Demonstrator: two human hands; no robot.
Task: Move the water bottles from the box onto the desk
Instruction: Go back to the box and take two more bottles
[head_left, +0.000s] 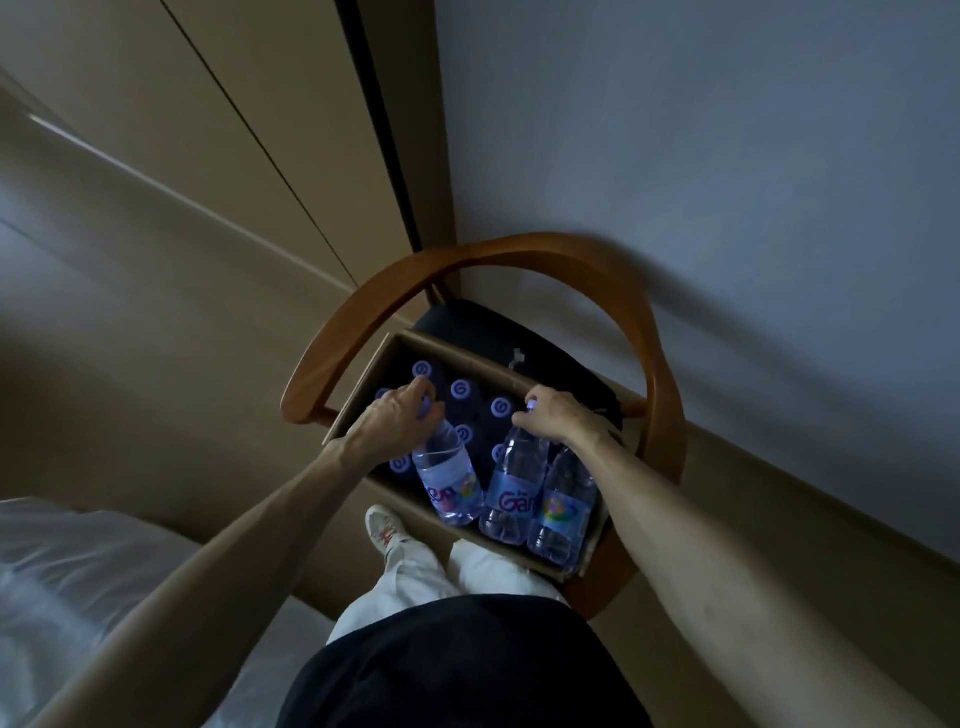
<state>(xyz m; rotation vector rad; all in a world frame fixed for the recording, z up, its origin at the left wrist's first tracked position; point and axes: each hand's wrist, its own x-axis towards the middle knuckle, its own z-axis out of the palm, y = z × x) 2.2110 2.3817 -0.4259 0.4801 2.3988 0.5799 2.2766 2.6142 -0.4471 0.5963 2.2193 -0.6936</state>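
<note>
I'm at the lifting-out step. My left hand (397, 415) is curled round the neck of one water bottle (451, 480), already raised above the cardboard box (358, 400). My right hand (553, 418) grips the tops of two more bottles (514, 493) at the box's near right corner. The box sits on the wooden chair (519, 254), with more capped bottles (461, 389) standing inside it, beyond my hands. Next I judge I must lift all three over the box's rim and turn toward the bench (not in view from here).
</note>
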